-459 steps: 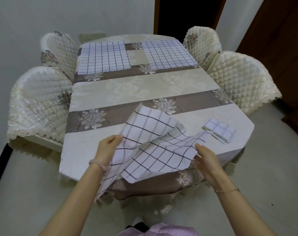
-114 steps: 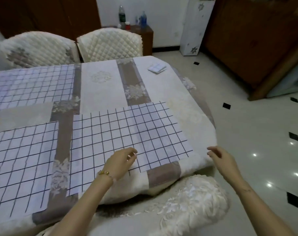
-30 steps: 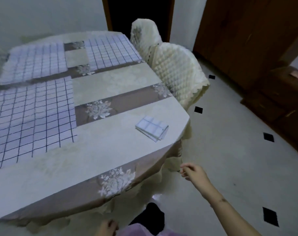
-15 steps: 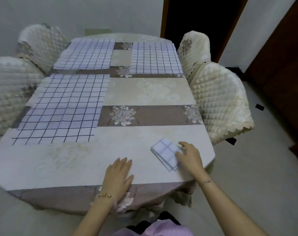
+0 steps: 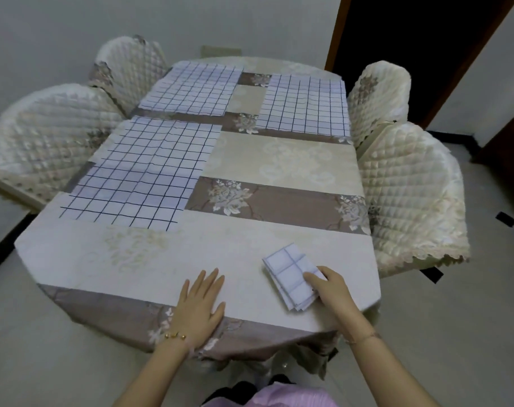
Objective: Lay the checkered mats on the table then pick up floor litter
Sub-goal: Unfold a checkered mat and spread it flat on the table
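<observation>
Four quilted cream chairs (image 5: 408,195) are flanking the cloth-draped bench (image 5: 279,163), two standing on each side, while a plain grey wall (image 5: 162,19) is running behind, a dark wood-framed doorway (image 5: 411,39) is opening at far right, and black diamonds (image 5: 505,218) are dotting the pale floor (image 5: 21,333).

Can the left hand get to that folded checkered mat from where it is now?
Probably yes. The left hand lies flat on the tablecloth, the folded mat sits just to its right, and only bare cloth lies between. The right hand holds the mat's near corner, though.
</observation>
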